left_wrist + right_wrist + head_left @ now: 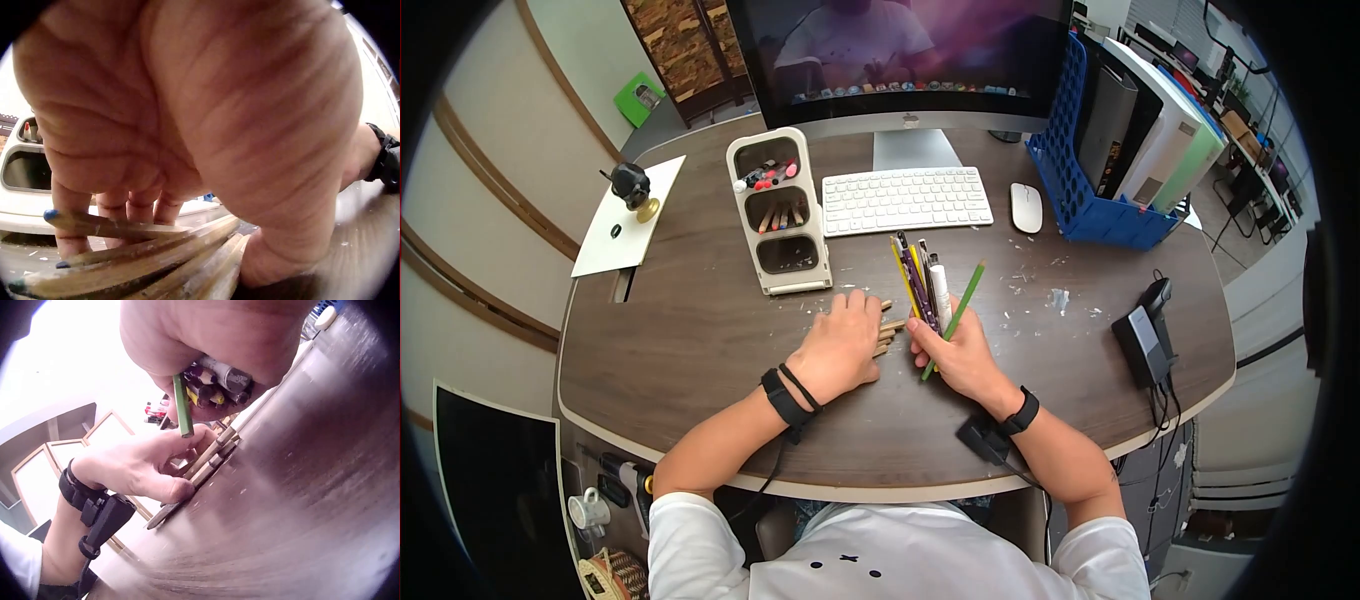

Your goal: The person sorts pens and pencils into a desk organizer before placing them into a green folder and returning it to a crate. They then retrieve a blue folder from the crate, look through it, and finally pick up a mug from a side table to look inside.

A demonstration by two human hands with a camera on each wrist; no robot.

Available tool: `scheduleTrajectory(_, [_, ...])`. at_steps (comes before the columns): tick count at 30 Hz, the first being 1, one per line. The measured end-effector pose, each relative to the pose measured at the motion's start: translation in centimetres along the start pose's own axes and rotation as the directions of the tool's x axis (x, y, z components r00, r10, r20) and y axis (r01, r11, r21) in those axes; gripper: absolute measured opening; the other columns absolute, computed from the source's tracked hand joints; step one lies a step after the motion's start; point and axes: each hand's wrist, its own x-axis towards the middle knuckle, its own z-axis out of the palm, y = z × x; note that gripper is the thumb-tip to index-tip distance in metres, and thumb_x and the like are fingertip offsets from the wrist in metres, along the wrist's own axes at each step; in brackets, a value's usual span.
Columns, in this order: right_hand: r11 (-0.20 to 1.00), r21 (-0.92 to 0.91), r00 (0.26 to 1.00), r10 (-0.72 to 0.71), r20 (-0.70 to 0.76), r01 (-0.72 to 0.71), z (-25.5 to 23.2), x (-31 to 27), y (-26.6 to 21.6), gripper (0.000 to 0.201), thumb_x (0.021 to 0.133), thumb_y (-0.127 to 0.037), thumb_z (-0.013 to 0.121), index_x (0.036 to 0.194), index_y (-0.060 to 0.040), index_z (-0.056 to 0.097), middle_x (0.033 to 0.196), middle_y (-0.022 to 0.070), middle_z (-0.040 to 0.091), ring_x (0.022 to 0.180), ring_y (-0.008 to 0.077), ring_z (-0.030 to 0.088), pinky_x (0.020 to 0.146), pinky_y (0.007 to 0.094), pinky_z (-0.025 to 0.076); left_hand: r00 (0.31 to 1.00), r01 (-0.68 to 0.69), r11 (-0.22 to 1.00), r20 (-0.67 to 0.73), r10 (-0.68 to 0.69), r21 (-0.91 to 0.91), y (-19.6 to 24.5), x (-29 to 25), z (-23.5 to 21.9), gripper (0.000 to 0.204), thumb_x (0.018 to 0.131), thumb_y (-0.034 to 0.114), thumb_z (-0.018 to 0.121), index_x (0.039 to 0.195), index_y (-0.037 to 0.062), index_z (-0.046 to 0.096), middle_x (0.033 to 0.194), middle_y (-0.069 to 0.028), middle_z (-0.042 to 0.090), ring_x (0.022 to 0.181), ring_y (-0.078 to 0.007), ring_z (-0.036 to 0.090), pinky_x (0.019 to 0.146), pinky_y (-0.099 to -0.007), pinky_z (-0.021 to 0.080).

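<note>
**Two hands, two bundles of pencils, in front of the keyboard**

Left of the keyboard [908, 200], close beside it, a white desk organizer [798, 284] stands on the bench [700, 340]. Pens or markers lie in its top compartment and pencils in the middle one; the lowest is too dark to read.

On the person's side of the keyboard, off its left end, is the left hand [838, 340]. It reaches down over a loose bundle of bare-wood pencils [888, 337], which lie on the bench. The left wrist view shows the thumb on one side and the fingers on the other, bent round the bundle; one blue-tipped pencil [106, 225] sits on top.

Further right, on the person's side of the keyboard's middle, the right hand [960, 360] grips a mixed bunch: a yellow pencil [902, 268], a dark purple pencil [916, 280], a white-barrelled marker [941, 290] and others. A green pencil [962, 305] slants across the bunch.

Right of the keyboard come a white mouse [1027, 207], then a blue file holder [1090, 228]; pale scraps [1059, 299] lie nearer the person.

The step in hand looks like sorting and gathering pencils by kind. The next move probably calls for the left fingers to close evenly on the wooden ones, while the right keeps the green pencil from slipping.
</note>
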Motion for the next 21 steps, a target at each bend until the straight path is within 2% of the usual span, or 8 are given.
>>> scheduleTrajectory(6, [0.998, -0.063, 1.000, 0.005, -0.029, -0.006, -0.7, 0.2, -0.8, 0.019, 0.104, -0.014, 0.069, 0.115, 0.0003, 0.063, 0.076, 0.0037, 0.067, 0.065, 0.0083, 0.064, 0.056, 0.0294, 0.053, 0.993, 0.099, 0.994, 0.063, -0.096, -0.051, -1.8, -0.1, -0.4, 0.069, 0.074, 0.026, 0.086, 0.123, -0.0065, 0.051, 0.117, -0.0263, 0.058, 0.115, -0.0437, 0.060, 0.097, -0.0496, 0.056])
scheduleTrajectory(8, [0.931, -0.364, 0.999, 0.043, 0.024, -0.031, -1.5, 0.3, -1.9, 0.023, 0.102, -0.015, 0.069, 0.116, 0.0022, 0.062, 0.077, 0.0135, 0.069, 0.065, 0.0240, 0.068, 0.062, 0.0399, 0.054, 0.994, 0.084, 0.995, 0.068, -0.080, -0.063, -2.5, -0.7, -0.6, 0.070, 0.076, 0.029, 0.086, 0.122, -0.0076, 0.049, 0.113, -0.0274, 0.060, 0.111, -0.0453, 0.062, 0.098, -0.0496, 0.055])
scheduleTrajectory(9, [0.838, -0.538, 0.996, -0.073, 0.050, 0.089, -2.2, 0.6, -1.1, 0.026, 0.099, -0.015, 0.070, 0.113, 0.0035, 0.060, 0.081, 0.0246, 0.070, 0.076, 0.0441, 0.070, 0.072, 0.0514, 0.055, 0.992, 0.098, 0.993, 0.085, -0.092, -0.063, -2.8, -0.9, -0.6, 0.069, 0.076, 0.030, 0.086, 0.121, -0.0076, 0.049, 0.111, -0.0278, 0.061, 0.109, -0.0458, 0.064, 0.098, -0.0496, 0.055])
scheduleTrajectory(10, [0.839, -0.537, 0.996, -0.072, 0.052, 0.088, -2.7, 0.6, -1.1, 0.026, 0.099, -0.015, 0.070, 0.113, 0.0035, 0.060, 0.081, 0.0246, 0.070, 0.076, 0.0441, 0.070, 0.072, 0.0514, 0.055, 0.989, 0.114, 0.991, 0.100, -0.108, -0.064, -3.1, -1.3, -0.5, 0.068, 0.076, 0.030, 0.086, 0.119, -0.0077, 0.049, 0.109, -0.0282, 0.061, 0.107, -0.0463, 0.065, 0.098, -0.0496, 0.055])
scheduleTrajectory(12, [0.640, -0.766, 0.996, -0.081, 0.021, 0.069, -3.3, 0.7, -1.6, 0.026, 0.097, -0.016, 0.071, 0.108, 0.0038, 0.058, 0.085, 0.0308, 0.069, 0.087, 0.0549, 0.066, 0.078, 0.0581, 0.053, 0.992, 0.099, 0.994, 0.083, -0.096, -0.042, -3.2, -1.9, -0.6, 0.065, 0.077, 0.029, 0.086, 0.117, -0.0074, 0.049, 0.107, -0.0281, 0.061, 0.105, -0.0466, 0.066, 0.096, -0.0492, 0.056])
scheduleTrajectory(13, [0.508, -0.860, 0.994, -0.110, -0.008, 0.050, -3.5, 0.6, -2.2, 0.029, 0.095, -0.016, 0.075, 0.105, 0.0029, 0.055, 0.088, 0.0295, 0.070, 0.087, 0.0526, 0.068, 0.076, 0.0590, 0.054, 0.991, 0.106, 0.993, 0.093, -0.102, -0.047, -3.2, -2.1, -0.8, 0.064, 0.077, 0.027, 0.086, 0.116, -0.0070, 0.048, 0.107, -0.0280, 0.061, 0.105, -0.0464, 0.065, 0.096, -0.0493, 0.056])
scheduleTrajectory(16, [0.331, -0.941, 0.979, -0.204, 0.002, 0.071, -4.9, 0.2, -2.5, 0.036, 0.091, -0.014, 0.081, 0.106, 0.0021, 0.052, 0.091, 0.0275, 0.070, 0.085, 0.0512, 0.069, 0.074, 0.0585, 0.054, 0.991, 0.102, 0.993, 0.093, -0.097, -0.060, -3.4, -2.4, -1.1, 0.063, 0.077, 0.025, 0.086, 0.116, -0.0062, 0.048, 0.108, -0.0278, 0.061, 0.105, -0.0460, 0.065, 0.095, -0.0494, 0.056])
scheduleTrajectory(21, [0.270, -0.961, 0.974, -0.228, 0.001, 0.064, -5.0, 0.2, -2.9, 0.042, 0.087, -0.013, 0.085, 0.108, 0.0006, 0.051, 0.101, 0.0254, 0.069, 0.088, 0.0482, 0.070, 0.072, 0.0566, 0.056, 0.995, 0.077, 0.994, 0.068, -0.071, -0.079, -3.9, -2.6, -1.2, 0.058, 0.077, 0.018, 0.085, 0.116, -0.0046, 0.048, 0.106, -0.0274, 0.062, 0.103, -0.0466, 0.065, 0.094, -0.0504, 0.056])
